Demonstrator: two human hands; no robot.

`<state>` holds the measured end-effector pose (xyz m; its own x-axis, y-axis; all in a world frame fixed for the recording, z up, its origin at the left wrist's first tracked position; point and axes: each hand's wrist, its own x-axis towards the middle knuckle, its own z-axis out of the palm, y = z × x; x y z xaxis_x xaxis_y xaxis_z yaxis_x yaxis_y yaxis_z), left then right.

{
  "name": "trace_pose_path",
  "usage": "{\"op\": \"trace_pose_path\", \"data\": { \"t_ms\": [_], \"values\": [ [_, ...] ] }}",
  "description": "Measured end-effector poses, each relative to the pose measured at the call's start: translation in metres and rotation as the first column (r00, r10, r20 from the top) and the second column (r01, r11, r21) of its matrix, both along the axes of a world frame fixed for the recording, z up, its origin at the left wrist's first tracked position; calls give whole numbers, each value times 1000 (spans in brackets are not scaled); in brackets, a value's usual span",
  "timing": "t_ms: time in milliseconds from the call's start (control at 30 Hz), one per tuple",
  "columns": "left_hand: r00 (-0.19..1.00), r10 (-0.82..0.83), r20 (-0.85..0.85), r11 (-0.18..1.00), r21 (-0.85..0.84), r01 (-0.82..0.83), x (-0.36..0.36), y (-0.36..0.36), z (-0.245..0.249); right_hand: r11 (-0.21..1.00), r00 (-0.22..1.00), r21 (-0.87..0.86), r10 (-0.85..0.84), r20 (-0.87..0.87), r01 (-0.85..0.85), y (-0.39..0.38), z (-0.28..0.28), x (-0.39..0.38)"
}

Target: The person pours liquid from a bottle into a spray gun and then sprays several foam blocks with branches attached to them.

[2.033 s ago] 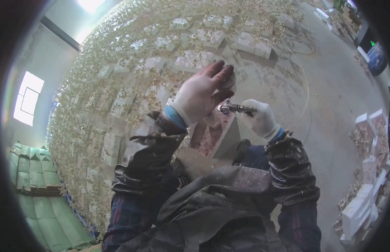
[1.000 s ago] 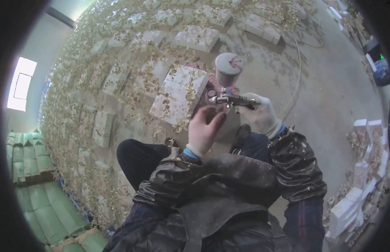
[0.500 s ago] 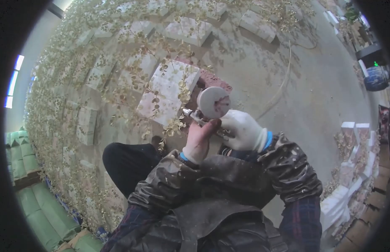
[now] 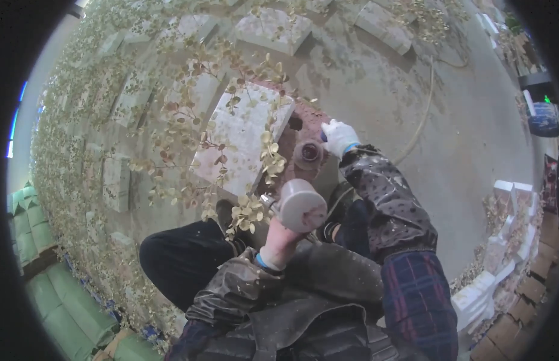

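My left hand (image 4: 279, 243), its glove stained reddish, is wrapped round a small spray gun (image 4: 268, 202) whose round white cup (image 4: 301, 206) hides part of the fingers. My right hand (image 4: 339, 137), in a white glove, is closed at the right edge of a reddish, crusted slab (image 4: 310, 113); a small dark blue thing shows at its fingertips, too small to name. A round jar (image 4: 308, 154) with dark contents stands on the slab, just left of and below that hand. Left of the slab lies a white foam block (image 4: 240, 135) with leafy golden stems over it.
Many golden-leaved branches in white blocks (image 4: 273, 30) fill the left and far floor. A pale hose (image 4: 425, 114) runs across the floor on the right. More white blocks (image 4: 478, 295) line the right side, and green sacks (image 4: 75, 301) lie at the lower left.
My right hand has left the spray gun and moved forward to the slab. My left hand with the gun has come slightly lower, and the jar has come into view.
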<state>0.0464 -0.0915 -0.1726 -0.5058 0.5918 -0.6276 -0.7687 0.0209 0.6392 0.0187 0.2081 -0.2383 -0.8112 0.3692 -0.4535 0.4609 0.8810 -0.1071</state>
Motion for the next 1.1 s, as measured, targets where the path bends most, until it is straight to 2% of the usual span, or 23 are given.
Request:
{"op": "trace_pose_path", "data": {
  "t_ms": [33,100,133,200,233,300,333,400,500,600,700,800,900,1000,1100],
  "values": [
    [998,13,66,1000,11,-14,-2,-1,0,1000,1000,-20,-6,-9,6,2,-10,-1],
    [951,26,307,995,80,-53,-6,-1,2,996,996,-72,-59,-62,55,9,-24,-1],
    [970,4,244,997,71,-22,-3,-3,-2,994,994,-88,-76,-73,69,10,-20,1],
    [993,-117,-28,993,5,118,-1,-5,-6,976,978,-162,-167,-122,146,14,-7,2],
    [983,-166,-84,986,-37,164,-12,2,20,976,977,-171,-159,-140,134,21,12,-2],
    [888,-384,-251,915,-231,330,-26,11,71,973,972,-209,-140,-190,99,30,50,-3],
    [903,-344,-258,936,-169,309,-24,14,72,974,968,-220,-100,-231,48,24,79,3],
    [926,-228,-302,965,55,255,-23,19,74,954,907,-275,-8,-421,-119,11,141,9],
    [924,-284,-257,950,52,307,-27,27,85,926,885,-276,110,-453,-256,-23,195,16],
    [920,-242,-309,955,91,281,-18,27,63,911,895,-257,205,-397,-323,-50,196,11],
    [940,-196,-279,956,159,246,-17,27,68,867,784,-35,432,-447,-498,-55,177,4],
    [941,-227,-252,949,161,272,-20,26,69,871,861,-81,459,-219,-485,-58,180,-5],
    [952,-196,-235,961,146,234,-24,27,78,858,855,-85,488,-177,-507,-54,185,-4],
    [960,-198,-201,960,158,231,-25,29,66,849,832,-44,505,-231,-527,-44,171,2],
    [955,-135,-263,970,160,181,-23,32,52,828,805,-173,433,-405,-533,-47,169,1]
  ]
}}
